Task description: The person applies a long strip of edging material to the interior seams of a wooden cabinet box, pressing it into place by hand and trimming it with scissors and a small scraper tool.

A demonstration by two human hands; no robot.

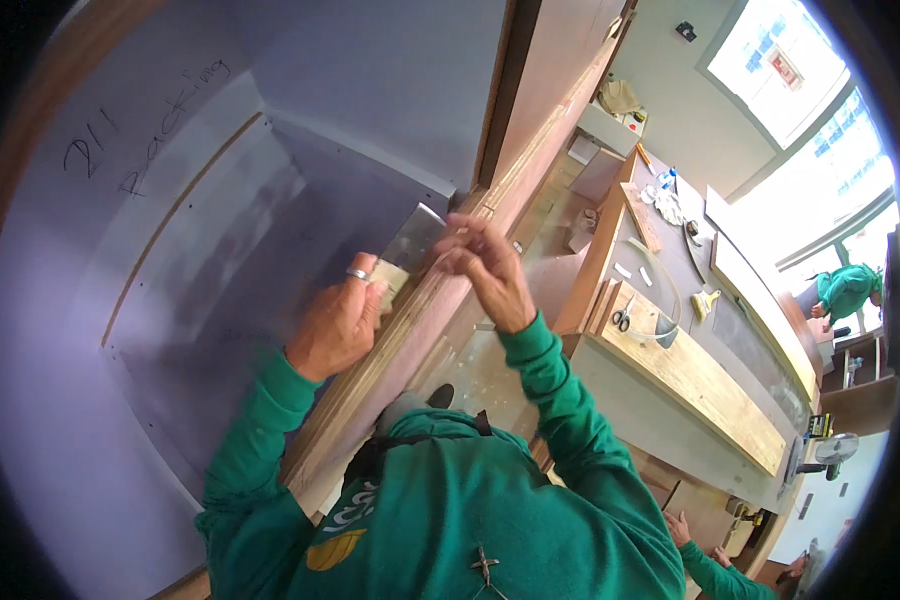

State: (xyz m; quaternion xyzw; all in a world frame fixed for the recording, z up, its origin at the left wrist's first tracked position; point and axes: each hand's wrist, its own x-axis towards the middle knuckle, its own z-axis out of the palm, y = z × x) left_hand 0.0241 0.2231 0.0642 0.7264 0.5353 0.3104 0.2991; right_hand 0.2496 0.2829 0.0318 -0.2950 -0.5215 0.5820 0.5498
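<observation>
My left hand [335, 318], with a ring on one finger, is closed round a flat scraper-like tool. It has a pale block-like part [391, 284] by the fingers and a grey blade-like sheet [413, 236] beyond. My right hand [488, 268] is raised beside the sheet's far corner, its fingers smeared by motion; whether they touch the tool is unclear. Both hands are over the layered wooden edge [410, 327] of a large open cabinet box with a pale purple-grey lining [240, 250]. Handwriting marks its inner wall.
To the right is a long workbench with a wooden plank [700, 385], scissors [623, 316], a paintbrush [704, 304], a clear bent strip [678, 300] and white crumpled cloth or gloves [667, 205]. One person in green [848, 293] is at far right; another's sleeve [720, 578] shows at lower right.
</observation>
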